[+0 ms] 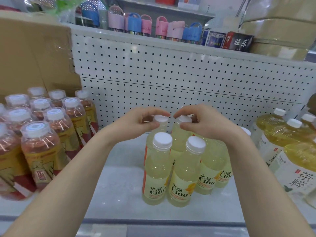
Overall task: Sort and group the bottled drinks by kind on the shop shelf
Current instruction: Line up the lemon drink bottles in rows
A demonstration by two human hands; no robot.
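Several pale yellow C100 lemon drink bottles (183,171) with white caps stand grouped in the middle of the white shelf (119,185). My left hand (136,122) pinches the white cap of a rear bottle (160,119). Beside it, my right hand (203,122) pinches the cap of the neighbouring rear bottle (183,119). On the left stand several reddish energy drink bottles (42,146) with clear over-caps. At the right edge are large golden tea bottles (290,151) with white caps.
A white pegboard back panel (171,74) closes the shelf behind the bottles. A cardboard box (34,57) stands at the back left. On the upper shelf sit pink and blue small containers (145,24) and boxes (239,42). Bare shelf lies between the red and lemon groups.
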